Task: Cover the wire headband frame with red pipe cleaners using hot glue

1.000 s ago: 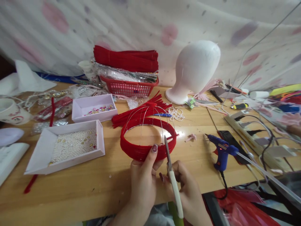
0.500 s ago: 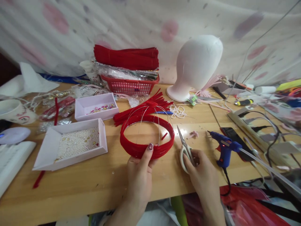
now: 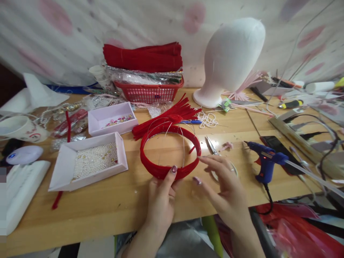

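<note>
My left hand grips the near edge of a red fuzzy ring-shaped headpiece, thumb on top. Thin wires arch over the ring to a red piece at its top. With fingers apart and nothing in them, my right hand hovers by the ring's right side; whether a fingertip touches it I cannot tell. Scissors with pale handles lie on the table, partly hidden behind that hand. A bundle of red pipe cleaners rests just behind the ring.
At left are a white tray of pearl beads and a tray of gems. A red basket and white foam head stand behind. A blue glue gun, phone and power strip lie at right.
My right hand has let go of the scissors, which now lie on the table, and has moved up and left toward the ring. The left hand keeps its hold.
</note>
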The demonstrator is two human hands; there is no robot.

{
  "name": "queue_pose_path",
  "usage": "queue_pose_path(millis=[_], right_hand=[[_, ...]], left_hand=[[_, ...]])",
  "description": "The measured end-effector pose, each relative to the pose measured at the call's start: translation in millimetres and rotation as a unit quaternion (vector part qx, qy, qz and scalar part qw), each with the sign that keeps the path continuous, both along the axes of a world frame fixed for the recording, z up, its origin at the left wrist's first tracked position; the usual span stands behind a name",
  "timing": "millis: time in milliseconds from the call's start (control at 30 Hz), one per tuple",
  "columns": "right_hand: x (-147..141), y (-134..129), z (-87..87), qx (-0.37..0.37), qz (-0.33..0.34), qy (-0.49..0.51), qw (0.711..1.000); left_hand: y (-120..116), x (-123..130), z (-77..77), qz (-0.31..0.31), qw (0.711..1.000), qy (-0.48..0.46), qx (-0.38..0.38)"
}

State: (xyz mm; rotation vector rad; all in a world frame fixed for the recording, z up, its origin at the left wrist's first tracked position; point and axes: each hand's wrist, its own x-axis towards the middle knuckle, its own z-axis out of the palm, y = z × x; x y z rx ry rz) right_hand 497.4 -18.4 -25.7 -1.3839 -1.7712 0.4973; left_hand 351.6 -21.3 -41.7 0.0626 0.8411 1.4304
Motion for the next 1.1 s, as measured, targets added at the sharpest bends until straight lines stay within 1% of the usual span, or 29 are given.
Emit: queue_pose_path(millis=[67,100,167,267,533,767,933,1033,1100], right_hand=[[-13.6,3.4,2.0,0.02,0.064,-0.011,0.998],[-18.1,5.8,1.5,0.033,0.082,-0.019,0.996],[-22.5,10.3,-0.9,0.047,0.11,-0.019,0.993],[-21.1,13.2,-4.5,0.038,0.134,0.005,0.99],[-10.8,10.2,-7.7,-0.042,0.158,0.083,0.983],[-10.6,16.6,-6.9,-0.067,0.175,0.093,0.978],[-9.6,20.3,-11.5,-0.072,0.174,0.123,0.974],[-7.3,20.9,-18.4,-0.082,0.153,0.175,0.969],[-5.8,21.5,-22.4,-0.099,0.13,0.225,0.961]], left_hand=[[-2.1,-2.5,-1.6,-0.003,1.0,-0.011,0.002],[-3.2,-4.3,-2.2,-0.007,1.0,-0.015,0.003],[-5.2,-8.5,-2.9,-0.023,0.999,-0.022,0.007],[-6.9,-14.0,-2.6,-0.057,0.998,-0.026,0.017],[-7.0,-12.9,-3.6,-0.085,0.995,-0.023,0.053],[-4.5,-10.8,-2.7,-0.083,0.995,0.003,0.06],[-0.8,-5.9,-0.5,-0.073,0.994,0.066,0.052],[3.2,-2.2,4.5,-0.077,0.987,0.131,0.05],[6.2,0.4,10.3,-0.078,0.98,0.175,0.053]])
